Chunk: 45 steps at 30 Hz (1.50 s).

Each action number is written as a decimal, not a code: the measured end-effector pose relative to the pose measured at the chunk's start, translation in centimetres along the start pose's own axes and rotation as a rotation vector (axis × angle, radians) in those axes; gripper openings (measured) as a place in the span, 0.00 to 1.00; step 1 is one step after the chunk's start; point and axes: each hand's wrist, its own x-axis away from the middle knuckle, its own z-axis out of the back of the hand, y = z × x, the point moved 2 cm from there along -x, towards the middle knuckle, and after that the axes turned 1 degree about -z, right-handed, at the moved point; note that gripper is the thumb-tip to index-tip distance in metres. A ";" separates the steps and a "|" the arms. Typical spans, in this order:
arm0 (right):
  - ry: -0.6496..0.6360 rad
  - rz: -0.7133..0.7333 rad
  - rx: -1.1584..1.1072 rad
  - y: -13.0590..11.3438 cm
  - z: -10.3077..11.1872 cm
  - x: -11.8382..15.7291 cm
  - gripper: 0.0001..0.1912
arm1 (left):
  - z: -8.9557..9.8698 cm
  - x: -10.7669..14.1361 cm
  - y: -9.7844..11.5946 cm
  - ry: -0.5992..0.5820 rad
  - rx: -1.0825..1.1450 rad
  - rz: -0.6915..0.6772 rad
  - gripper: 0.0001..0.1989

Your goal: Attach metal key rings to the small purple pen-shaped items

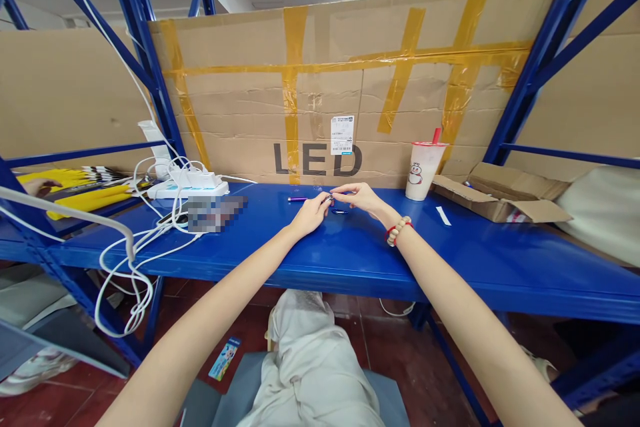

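Head view — left hand, fingers curled, grips a small dark piece at its fingertips; long axis unclear. Right hand, loosely bent, adjoins it — contact cannot be told. Slender dark-blue piece lies crosswise between hands on blue tabletop.

Two slim pen-like pieces lie on one blue counter; there are one cup, one straw, one open carton, one label, three large letters.
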 end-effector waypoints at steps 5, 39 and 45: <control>0.007 0.070 0.034 0.2 0.2 -0.5 0.21 | -0.1 0.0 0.2 -0.038 0.037 -0.012 0.12; 0.087 0.070 0.040 -0.2 -0.9 -0.1 0.21 | 0.1 0.5 0.6 -0.035 0.035 0.005 0.10; 0.068 -0.072 0.021 -0.6 -0.9 0.1 0.22 | 0.1 0.5 0.5 -0.013 0.038 0.022 0.10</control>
